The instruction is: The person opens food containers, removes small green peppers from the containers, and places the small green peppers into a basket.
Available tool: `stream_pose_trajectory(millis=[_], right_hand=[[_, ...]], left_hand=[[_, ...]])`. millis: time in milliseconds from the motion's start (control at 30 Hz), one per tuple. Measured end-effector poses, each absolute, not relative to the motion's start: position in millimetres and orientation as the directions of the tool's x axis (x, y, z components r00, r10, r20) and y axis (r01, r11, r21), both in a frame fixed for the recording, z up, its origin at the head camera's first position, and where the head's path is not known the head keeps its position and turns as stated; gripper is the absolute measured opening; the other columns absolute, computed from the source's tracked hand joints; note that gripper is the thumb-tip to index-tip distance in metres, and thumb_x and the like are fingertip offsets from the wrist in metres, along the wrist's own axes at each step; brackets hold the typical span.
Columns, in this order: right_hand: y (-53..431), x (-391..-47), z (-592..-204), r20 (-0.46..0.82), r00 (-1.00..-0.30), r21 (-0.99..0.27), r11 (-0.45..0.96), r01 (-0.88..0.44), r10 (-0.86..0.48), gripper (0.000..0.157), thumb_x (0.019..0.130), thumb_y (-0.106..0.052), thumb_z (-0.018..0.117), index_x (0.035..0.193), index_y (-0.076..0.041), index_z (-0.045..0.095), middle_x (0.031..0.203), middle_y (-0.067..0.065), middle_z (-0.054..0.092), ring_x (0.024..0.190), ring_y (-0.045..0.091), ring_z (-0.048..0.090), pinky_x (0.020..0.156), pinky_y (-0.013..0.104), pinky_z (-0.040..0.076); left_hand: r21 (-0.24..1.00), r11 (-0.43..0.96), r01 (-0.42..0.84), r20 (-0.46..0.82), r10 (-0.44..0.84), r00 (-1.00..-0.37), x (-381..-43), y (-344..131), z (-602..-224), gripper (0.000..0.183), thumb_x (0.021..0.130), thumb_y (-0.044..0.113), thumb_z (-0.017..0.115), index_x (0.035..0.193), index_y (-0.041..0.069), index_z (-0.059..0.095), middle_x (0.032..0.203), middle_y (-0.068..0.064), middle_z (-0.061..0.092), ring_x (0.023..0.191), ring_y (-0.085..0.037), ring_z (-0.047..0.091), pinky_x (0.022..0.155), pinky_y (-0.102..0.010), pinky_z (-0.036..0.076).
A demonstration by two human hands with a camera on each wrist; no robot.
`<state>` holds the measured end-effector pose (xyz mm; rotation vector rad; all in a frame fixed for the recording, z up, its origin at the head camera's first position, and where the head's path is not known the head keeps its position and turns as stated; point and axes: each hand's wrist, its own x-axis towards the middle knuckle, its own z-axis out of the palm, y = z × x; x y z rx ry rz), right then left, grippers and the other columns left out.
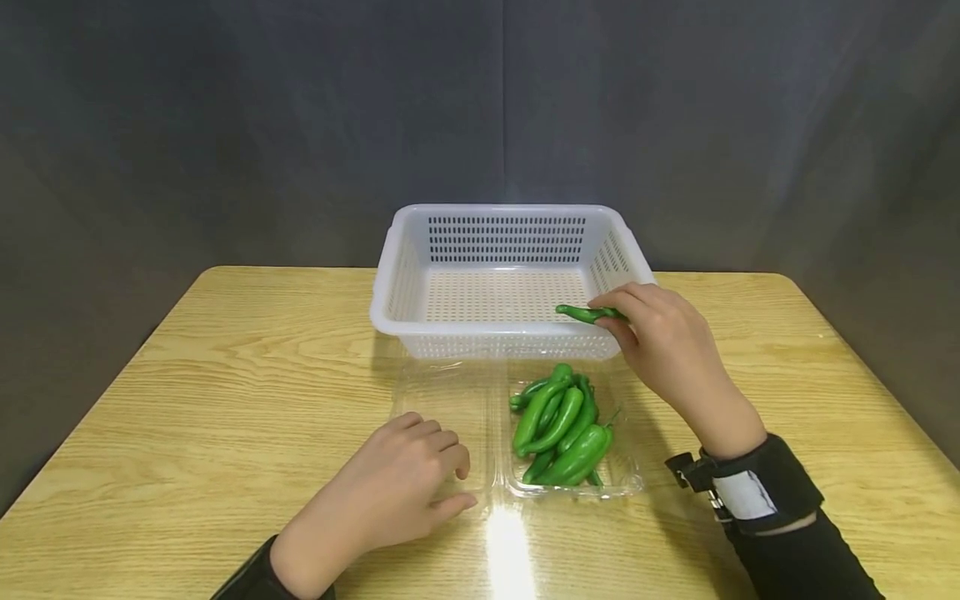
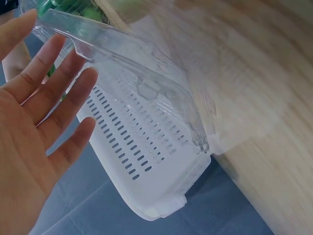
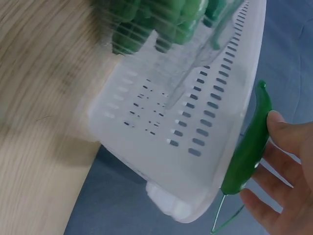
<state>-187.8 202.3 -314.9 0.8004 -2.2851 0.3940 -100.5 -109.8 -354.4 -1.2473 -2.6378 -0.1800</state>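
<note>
My right hand (image 1: 670, 346) pinches a green chili pepper (image 1: 579, 313) between thumb and fingers, above the front right rim of a white plastic basket (image 1: 487, 328). In the right wrist view the pepper (image 3: 248, 147) has a thin, bent green stem at its lower end. A clear hinged plastic container (image 1: 633, 479) lies in front of the basket, with several green peppers (image 1: 558, 425) heaped in its right half. By its left half is my left hand (image 1: 401, 479), holding nothing. Its fingers (image 2: 78, 95) are spread and relaxed near the clear plastic edge; whether they touch it I cannot tell.
The basket has slotted walls and a perforated floor (image 1: 498, 296), with no peppers visible on it. All of this stands on a light wooden table (image 1: 262, 358). Dark grey cloth (image 1: 300, 133) hangs behind and at the sides.
</note>
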Motion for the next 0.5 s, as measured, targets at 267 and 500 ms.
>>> stream_pose_trajectory(millis=[267,500], right_hand=[[206.8,-191.8,-318.5,0.684,-0.595,-0.078,0.768,-0.636,-0.423,0.020,0.079,0.002,0.079,0.097,-0.004,0.071,0.095,0.009,0.070,0.085,0.030,0.066,0.073,0.046,0.051],[207.0,-195.6,-322.5,0.692,-0.591,-0.086,0.764,-0.639,-0.416,0.017,0.081,0.001,0.078,0.096,-0.004,0.072,0.095,0.010,0.071,0.089,0.032,0.065,0.079,0.047,0.048]], left_hand=[[0.011,0.630,0.776,0.249,0.750,-0.612,-100.7,-110.7,-353.7,0.027,0.085,0.045,0.073,0.090,0.018,0.071,0.088,0.008,0.067,0.082,-0.011,0.061,0.082,-0.032,0.048],[0.008,0.631,0.776,0.248,0.750,-0.613,-100.2,-110.6,-353.9,0.028,0.086,0.046,0.073,0.089,0.018,0.070,0.087,0.009,0.067,0.081,-0.011,0.061,0.080,-0.031,0.048]])
